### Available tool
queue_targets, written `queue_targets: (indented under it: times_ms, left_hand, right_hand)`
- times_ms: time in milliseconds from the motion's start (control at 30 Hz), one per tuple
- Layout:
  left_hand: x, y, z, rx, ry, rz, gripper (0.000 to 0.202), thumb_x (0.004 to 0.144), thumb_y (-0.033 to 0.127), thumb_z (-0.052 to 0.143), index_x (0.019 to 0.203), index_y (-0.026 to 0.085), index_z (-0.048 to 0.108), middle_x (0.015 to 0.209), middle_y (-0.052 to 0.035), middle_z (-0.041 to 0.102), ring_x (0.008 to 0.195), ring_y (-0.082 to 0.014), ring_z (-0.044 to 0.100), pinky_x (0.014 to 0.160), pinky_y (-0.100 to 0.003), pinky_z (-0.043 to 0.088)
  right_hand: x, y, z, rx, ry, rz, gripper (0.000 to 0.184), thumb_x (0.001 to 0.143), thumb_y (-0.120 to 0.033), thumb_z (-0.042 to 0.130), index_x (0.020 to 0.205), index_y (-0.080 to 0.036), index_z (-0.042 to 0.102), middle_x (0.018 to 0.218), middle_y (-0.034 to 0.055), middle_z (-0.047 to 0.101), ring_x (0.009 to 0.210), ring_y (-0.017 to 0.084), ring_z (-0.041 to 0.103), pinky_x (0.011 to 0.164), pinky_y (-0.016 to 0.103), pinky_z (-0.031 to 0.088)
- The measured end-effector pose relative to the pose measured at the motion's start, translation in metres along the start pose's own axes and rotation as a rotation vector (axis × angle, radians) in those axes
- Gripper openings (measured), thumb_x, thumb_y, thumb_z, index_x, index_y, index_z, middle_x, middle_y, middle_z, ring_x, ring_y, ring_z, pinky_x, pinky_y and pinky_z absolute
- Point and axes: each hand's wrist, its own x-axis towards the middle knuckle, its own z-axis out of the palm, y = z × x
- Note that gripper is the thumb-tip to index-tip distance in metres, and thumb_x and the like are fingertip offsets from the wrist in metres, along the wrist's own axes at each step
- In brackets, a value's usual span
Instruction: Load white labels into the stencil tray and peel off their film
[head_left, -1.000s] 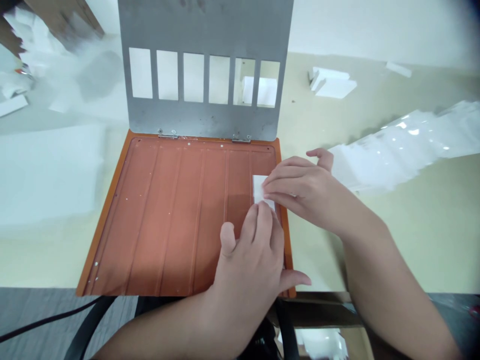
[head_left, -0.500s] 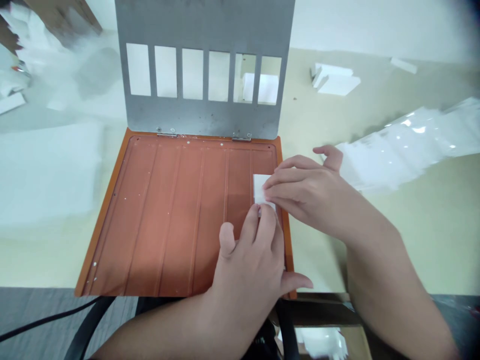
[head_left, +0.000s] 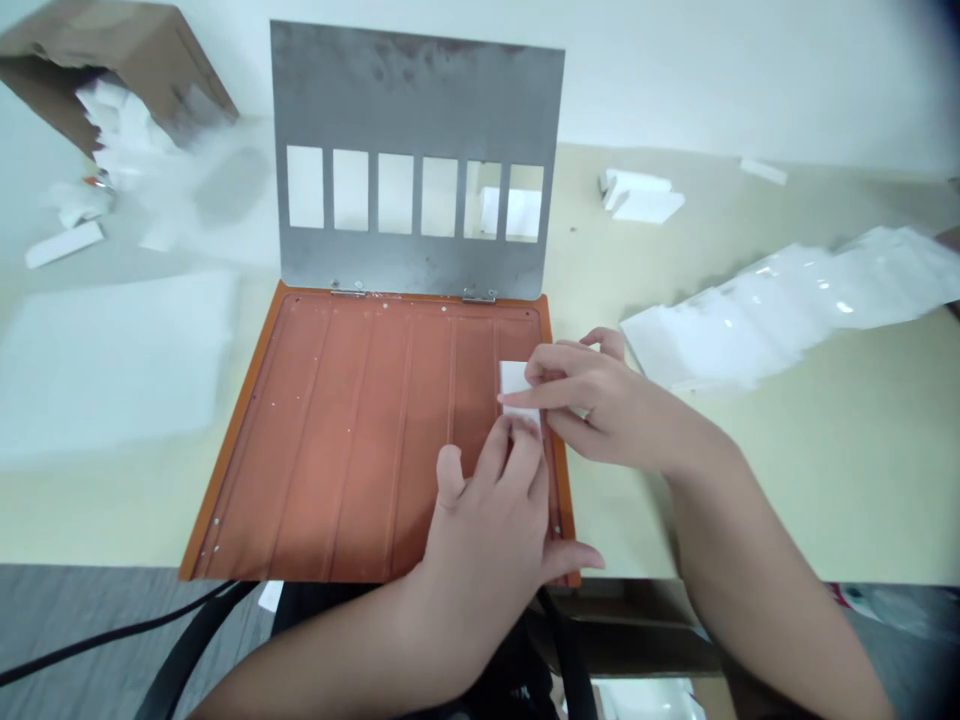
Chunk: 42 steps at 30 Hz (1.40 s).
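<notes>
A small white rectangular piece (head_left: pixel 514 376) lies in the right-hand column of the orange-brown ridged board (head_left: pixel 360 420). My left hand (head_left: pixel 491 520) is over the board's lower right, its middle fingertips bent down at the near end of the piece. Its thumb and little finger stick out to the sides. From the right, my right hand (head_left: pixel 600 400) reaches across the piece with one finger stretched to its left edge and the others bent. Both hands partly cover the piece. A grey metal plate (head_left: pixel 412 110) with several rectangular cut-outs stands raised, hinged to the board's far edge.
A fanned row of glossy white packets (head_left: pixel 720 330) lies to the right. White blocks (head_left: pixel 641 195) sit behind them. On the left are a white sheet (head_left: pixel 112 360) and a cardboard box (head_left: pixel 142 60) spilling white material. Another box (head_left: pixel 622 640) stands below the table edge.
The camera view has tilted up and shifted. My right hand has spread a finger across the white piece to its left edge. My left hand stays at the near end.
</notes>
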Motion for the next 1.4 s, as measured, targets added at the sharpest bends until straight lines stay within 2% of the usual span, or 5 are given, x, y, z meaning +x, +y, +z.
queue_targets:
  times_ms: [333, 533, 700, 1000, 1400]
  left_hand:
    - [0.003, -0.006, -0.002, -0.081, -0.047, 0.001, 0.086, 0.084, 0.079, 0.043, 0.133, 0.011, 0.059, 0.138, -0.0174, 0.060, 0.116, -0.0306, 0.059, 0.095, -0.050, 0.044]
    - [0.002, -0.012, 0.001, -0.096, -0.053, -0.040, 0.092, 0.081, 0.085, 0.037, 0.139, 0.015, 0.056, 0.155, -0.0228, 0.043, 0.140, -0.0410, 0.040, 0.098, -0.062, 0.043]
    - [0.000, -0.017, 0.001, -0.161, -0.110, -0.041, 0.089, 0.084, 0.082, 0.038, 0.143, 0.017, 0.051, 0.155, -0.0224, 0.042, 0.143, -0.0421, 0.037, 0.102, -0.069, 0.039]
    - [-0.008, -0.017, 0.004, -0.117, 0.005, -0.015, 0.074, 0.093, 0.070, 0.037, 0.145, 0.019, 0.048, 0.161, -0.0168, 0.035, 0.146, -0.0380, 0.034, 0.105, -0.070, 0.039]
    - [-0.039, -0.072, -0.025, -0.129, 0.053, -0.176, 0.056, 0.100, 0.052, 0.040, 0.150, 0.026, 0.043, 0.162, -0.0153, 0.033, 0.147, -0.0366, 0.031, 0.106, -0.070, 0.031]
  right_hand:
    - [0.000, 0.015, -0.009, 0.057, 0.008, 0.148, 0.032, 0.079, -0.013, 0.048, 0.080, -0.025, 0.078, 0.088, 0.0002, 0.065, 0.079, 0.014, 0.059, 0.084, 0.042, 0.021]
    - [0.004, 0.014, -0.003, -0.019, 0.099, 0.197, 0.029, 0.087, -0.021, 0.050, 0.102, -0.023, 0.075, 0.096, 0.0025, 0.065, 0.083, 0.016, 0.060, 0.086, 0.042, 0.023]
    - [0.009, 0.018, 0.004, 0.080, 0.113, 0.220, 0.022, 0.091, -0.034, 0.055, 0.086, -0.023, 0.074, 0.091, 0.0022, 0.065, 0.084, 0.017, 0.059, 0.090, 0.044, 0.024]
    - [0.016, 0.015, 0.008, 0.339, 0.207, 0.220, 0.030, 0.092, -0.049, 0.050, 0.088, -0.021, 0.061, 0.084, 0.0026, 0.069, 0.078, 0.017, 0.062, 0.072, 0.032, 0.048]
    - [-0.009, 0.066, -0.020, 0.084, 0.468, 0.519, 0.034, 0.089, -0.047, 0.048, 0.089, -0.022, 0.071, 0.086, 0.0054, 0.074, 0.080, 0.022, 0.064, 0.080, 0.039, 0.043]
